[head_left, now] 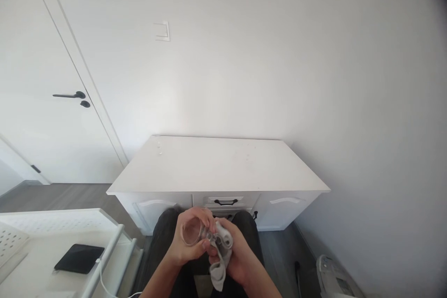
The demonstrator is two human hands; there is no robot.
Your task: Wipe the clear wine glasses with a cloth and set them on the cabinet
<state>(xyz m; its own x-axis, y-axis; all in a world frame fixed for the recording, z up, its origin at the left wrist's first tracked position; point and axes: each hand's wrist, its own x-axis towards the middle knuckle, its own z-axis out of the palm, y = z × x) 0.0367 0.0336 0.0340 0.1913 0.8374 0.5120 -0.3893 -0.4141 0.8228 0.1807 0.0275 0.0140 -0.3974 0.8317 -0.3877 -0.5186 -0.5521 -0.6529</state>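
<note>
Over my lap, my left hand is wrapped round a clear drinking glass, its round rim facing up and left. The glass's narrower end points toward my right hand, partly hidden by fingers. That hand grips a light grey cloth, bunched against this end of the glass. One loose end of the cloth hangs below the fingers. Both hands are close together, in front of the white cabinet.
Black handles sit on the cabinet's front. At lower left, a white cart holds a black tablet with a white cable plugged in. A white appliance stands on the floor at right. A door is at left.
</note>
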